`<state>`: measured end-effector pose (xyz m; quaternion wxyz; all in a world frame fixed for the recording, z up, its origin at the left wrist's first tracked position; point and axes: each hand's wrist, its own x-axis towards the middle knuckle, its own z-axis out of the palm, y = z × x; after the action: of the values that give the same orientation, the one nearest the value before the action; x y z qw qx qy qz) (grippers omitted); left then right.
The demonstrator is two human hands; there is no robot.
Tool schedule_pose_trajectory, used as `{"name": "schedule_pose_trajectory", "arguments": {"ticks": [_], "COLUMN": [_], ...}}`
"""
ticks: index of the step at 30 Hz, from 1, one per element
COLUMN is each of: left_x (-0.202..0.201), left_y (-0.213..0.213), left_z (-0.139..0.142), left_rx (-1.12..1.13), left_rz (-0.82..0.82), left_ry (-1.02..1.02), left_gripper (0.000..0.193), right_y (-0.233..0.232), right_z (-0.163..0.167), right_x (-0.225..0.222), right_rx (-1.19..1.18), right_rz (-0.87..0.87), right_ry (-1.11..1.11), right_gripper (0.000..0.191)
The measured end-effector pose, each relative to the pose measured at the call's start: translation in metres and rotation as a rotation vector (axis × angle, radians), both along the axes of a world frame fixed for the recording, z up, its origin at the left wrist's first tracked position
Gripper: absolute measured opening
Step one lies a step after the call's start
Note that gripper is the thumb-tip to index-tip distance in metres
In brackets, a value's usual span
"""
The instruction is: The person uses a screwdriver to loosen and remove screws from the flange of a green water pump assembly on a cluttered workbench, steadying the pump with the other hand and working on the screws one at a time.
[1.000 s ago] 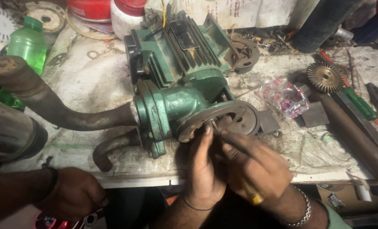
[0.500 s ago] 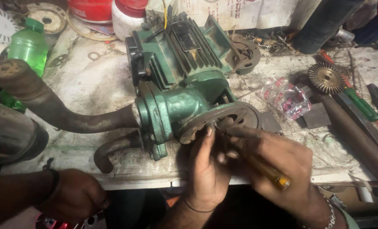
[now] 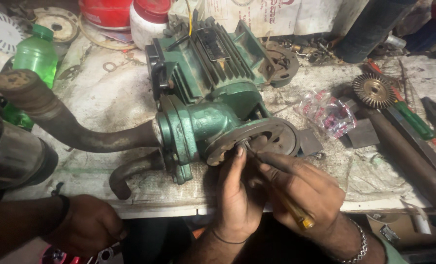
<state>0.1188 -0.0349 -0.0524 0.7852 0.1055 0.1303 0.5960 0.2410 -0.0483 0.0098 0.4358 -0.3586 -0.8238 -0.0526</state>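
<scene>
A green cast-iron pump with a finned motor (image 3: 203,98) lies on the workbench, its round rusty end plate (image 3: 279,134) turned toward me. My right hand (image 3: 306,190), with a metal bracelet on the wrist, grips a yellow-handled screwdriver (image 3: 296,215). The tool's tip is at the centre of the plate. My left hand (image 3: 237,200) is pressed against the same plate, with its index finger beside the tip. Its back faces me and hides the palm.
Two rusty bent pipes (image 3: 56,122) run left from the pump. Another person's hand (image 3: 88,227) rests at the bench's front left edge. A green bottle (image 3: 34,56), a shiny metal cylinder (image 3: 7,156), a brass gear (image 3: 373,90), a plastic bag (image 3: 328,115) and tools (image 3: 413,120) lie around.
The screwdriver's handle swung out to the right and then back down toward me, while its tip stayed at the plate. My left hand barely moved.
</scene>
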Motion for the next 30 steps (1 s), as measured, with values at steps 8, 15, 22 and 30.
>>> {"name": "schedule_pose_trajectory", "arguments": {"ticks": [8, 15, 22, 30], "left_x": [0.005, 0.001, 0.003, 0.004], "left_y": [0.001, 0.000, 0.000, 0.002], "left_z": [-0.011, -0.006, -0.004, -0.013], "left_rx": [0.025, 0.005, -0.045, 0.059], "left_rz": [0.060, 0.010, -0.006, 0.048], "left_ry": [0.014, 0.013, -0.023, -0.017], "left_gripper": [0.039, 0.042, 0.042, 0.041], "right_y": [0.004, 0.001, 0.001, 0.004], "right_z": [0.005, -0.004, -0.007, 0.002], "right_x": [0.014, 0.004, 0.001, 0.007], "right_rx": [-0.239, -0.020, 0.039, -0.217], "right_rz": [-0.032, -0.013, 0.013, 0.005], "right_ry": [0.102, 0.025, -0.013, 0.154], "right_gripper": [0.028, 0.027, 0.025, 0.020]}}
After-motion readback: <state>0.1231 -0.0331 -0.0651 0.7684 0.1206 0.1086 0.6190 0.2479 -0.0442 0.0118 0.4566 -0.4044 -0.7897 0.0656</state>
